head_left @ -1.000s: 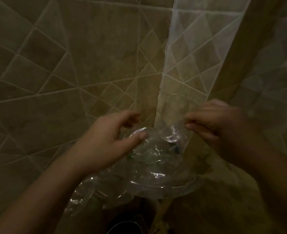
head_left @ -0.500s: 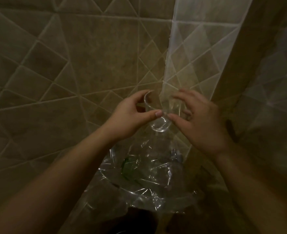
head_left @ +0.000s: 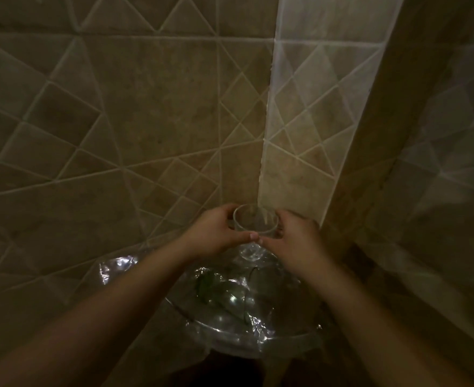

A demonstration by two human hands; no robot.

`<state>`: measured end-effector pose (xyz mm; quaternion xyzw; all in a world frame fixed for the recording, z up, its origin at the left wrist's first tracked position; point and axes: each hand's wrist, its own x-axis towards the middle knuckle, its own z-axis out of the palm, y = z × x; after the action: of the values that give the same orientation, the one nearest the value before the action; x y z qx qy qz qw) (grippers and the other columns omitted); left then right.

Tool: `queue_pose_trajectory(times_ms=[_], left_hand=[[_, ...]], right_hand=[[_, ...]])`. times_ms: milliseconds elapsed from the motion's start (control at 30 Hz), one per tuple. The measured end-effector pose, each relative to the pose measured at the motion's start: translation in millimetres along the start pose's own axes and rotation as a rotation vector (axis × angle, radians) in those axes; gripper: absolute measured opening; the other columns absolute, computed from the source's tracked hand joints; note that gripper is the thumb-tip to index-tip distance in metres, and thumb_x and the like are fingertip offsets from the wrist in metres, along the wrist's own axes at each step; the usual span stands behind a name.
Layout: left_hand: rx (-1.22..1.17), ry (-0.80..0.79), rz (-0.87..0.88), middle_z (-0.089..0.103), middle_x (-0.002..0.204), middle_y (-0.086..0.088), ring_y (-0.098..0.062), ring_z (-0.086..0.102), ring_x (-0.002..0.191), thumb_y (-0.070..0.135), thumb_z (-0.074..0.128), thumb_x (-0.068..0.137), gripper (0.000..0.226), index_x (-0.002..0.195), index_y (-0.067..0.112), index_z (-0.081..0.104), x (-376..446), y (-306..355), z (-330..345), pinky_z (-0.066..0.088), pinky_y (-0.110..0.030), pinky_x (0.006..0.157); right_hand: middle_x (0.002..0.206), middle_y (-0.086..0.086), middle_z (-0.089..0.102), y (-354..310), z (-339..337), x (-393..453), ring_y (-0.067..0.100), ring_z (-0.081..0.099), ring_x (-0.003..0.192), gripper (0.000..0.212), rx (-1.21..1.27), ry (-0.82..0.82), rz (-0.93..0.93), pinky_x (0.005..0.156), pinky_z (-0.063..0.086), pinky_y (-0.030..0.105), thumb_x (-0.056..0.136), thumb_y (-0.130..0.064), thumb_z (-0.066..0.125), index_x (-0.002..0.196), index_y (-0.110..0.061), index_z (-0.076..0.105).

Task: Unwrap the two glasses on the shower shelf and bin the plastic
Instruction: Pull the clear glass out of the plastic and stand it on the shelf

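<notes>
Both clasped around one clear glass (head_left: pixel 255 223): left hand (head_left: pixel 216 233) and right hand (head_left: pixel 294 241), thumbs touching. Below the hands, crumpled plastic (head_left: pixel 230 300) over the corner shelf (head_left: pixel 258 337). Beyond the fingers, tiled wall (head_left: pixel 118 121). Second glass indistinct.

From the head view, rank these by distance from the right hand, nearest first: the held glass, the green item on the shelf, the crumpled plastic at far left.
1. Glass: touching the right hand, held between both hands.
2. Green item: below and left, on the shelf.
3. Crumpled plastic: farthest, at the shelf's left edge beyond the left forearm.
</notes>
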<state>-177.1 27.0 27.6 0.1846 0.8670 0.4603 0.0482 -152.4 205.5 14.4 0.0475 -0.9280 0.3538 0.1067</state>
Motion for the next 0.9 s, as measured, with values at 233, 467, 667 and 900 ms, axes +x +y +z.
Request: queue_pose_trajectory(times_ms=[233,467,667,900], left_hand=[[0.076,-0.062,-0.025,0.068,0.108,0.006,-0.002,0.065,0.091,0.029,0.081,0.072,0.061,0.125,0.016,0.055,0,-1,6,0.054,-0.023,0.082],[0.061,-0.095,-0.043,0.068,0.117,-0.001,-0.012,0.066,0.099,0.024,0.081,0.074,0.062,0.129,0.016,0.053,1,-1,8,0.053,-0.037,0.091],[0.177,0.006,0.023,0.055,0.135,0.002,-0.009,0.051,0.121,0.028,0.078,0.077,0.072,0.139,0.017,0.042,-11,2,3,0.043,-0.029,0.1],[0.262,0.221,0.107,0.054,0.134,0.014,0.005,0.05,0.118,0.064,0.051,0.077,0.066,0.135,0.032,0.047,-95,-4,-23,0.046,-0.026,0.097]], right_hand=[[0.106,-0.004,0.067,11,6,-12,0.009,0.062,0.089,0.052,0.012,0.023,-0.037,0.074,0.054,0.025,0.071,-0.041,0.078,0.115,-0.024,0.056],[0.116,0.002,0.062,8,10,-28,0.015,0.061,0.091,0.046,-0.362,0.068,-0.182,0.071,0.048,0.026,0.081,-0.043,0.065,0.121,-0.026,0.048],[0.133,0.006,0.052,2,4,-36,0.027,0.066,0.093,0.044,-0.52,0.149,-0.274,0.064,0.053,0.034,0.077,-0.048,0.065,0.113,-0.024,0.053],[0.104,-0.001,0.067,2,-19,-41,0.015,0.062,0.083,0.029,-0.295,0.221,-0.329,0.066,0.042,0.021,0.08,-0.032,0.069,0.106,-0.021,0.064]])
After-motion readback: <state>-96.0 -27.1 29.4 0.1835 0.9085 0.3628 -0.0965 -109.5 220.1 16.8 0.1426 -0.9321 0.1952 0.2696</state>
